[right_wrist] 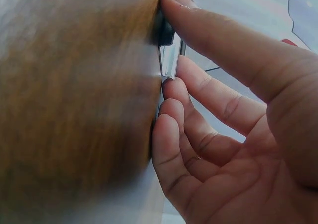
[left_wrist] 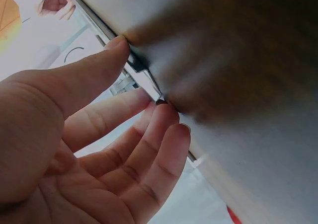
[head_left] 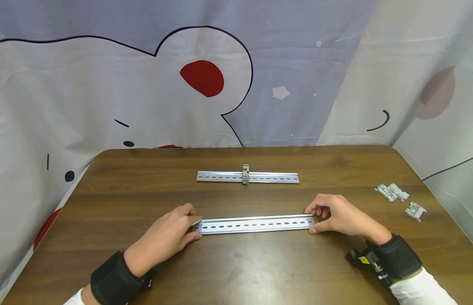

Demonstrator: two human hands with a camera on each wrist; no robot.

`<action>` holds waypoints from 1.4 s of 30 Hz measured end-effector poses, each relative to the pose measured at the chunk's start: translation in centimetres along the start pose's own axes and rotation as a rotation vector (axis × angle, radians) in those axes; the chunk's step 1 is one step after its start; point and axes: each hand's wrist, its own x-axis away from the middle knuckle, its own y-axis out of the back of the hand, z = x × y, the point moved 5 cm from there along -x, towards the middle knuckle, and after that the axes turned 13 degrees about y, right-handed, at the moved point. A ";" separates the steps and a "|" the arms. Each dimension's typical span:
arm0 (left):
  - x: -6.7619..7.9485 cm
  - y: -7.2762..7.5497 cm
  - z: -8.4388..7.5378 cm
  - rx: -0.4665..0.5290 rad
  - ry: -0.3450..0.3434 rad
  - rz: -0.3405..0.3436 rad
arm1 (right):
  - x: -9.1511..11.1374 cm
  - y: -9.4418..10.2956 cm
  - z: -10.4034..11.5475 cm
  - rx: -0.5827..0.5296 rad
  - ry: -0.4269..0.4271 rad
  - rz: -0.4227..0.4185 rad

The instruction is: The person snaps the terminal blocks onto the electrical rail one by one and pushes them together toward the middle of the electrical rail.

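A slotted metal DIN rail point(head_left: 253, 225) lies across the front part of the table. My left hand point(head_left: 165, 237) grips its left end, thumb on the near edge and fingers on the far edge. At the opposite end my right hand point(head_left: 337, 216) pinches the rail between thumb and fingers. In the left wrist view the rail's end profile point(left_wrist: 149, 82) shows between thumb and fingers. The right wrist view likewise has the other end point(right_wrist: 170, 60) between the right thumb and fingertips.
Farther back lies a second DIN rail point(head_left: 274, 178) with narrow terminal blocks point(head_left: 246, 174) clipped near its middle. Three loose pale terminal blocks point(head_left: 415, 211) lie at the right of the wooden table point(head_left: 145, 182). A printed curtain point(head_left: 107, 93) hangs behind the table.
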 end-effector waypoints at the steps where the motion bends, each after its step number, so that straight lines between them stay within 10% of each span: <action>1: 0.0 0.0 -0.1 -0.005 0.003 -0.004 | 0.0 0.0 0.0 -0.002 0.002 0.001; 12: 1.4 0.8 -2.0 0.030 -0.029 -0.019 | 0.4 1.4 -0.6 0.026 -0.109 -0.080; 21: 3.4 0.0 -3.6 0.004 -0.138 0.196 | 2.9 6.1 -2.9 0.288 -0.306 -0.309; 27: 3.8 -0.5 -3.7 -0.017 -0.203 0.195 | 6.4 9.0 -5.2 0.469 -0.388 -0.427; 42: 3.7 -0.9 -3.0 -0.008 -0.178 0.219 | 10.8 10.8 -9.5 0.533 -0.615 -0.298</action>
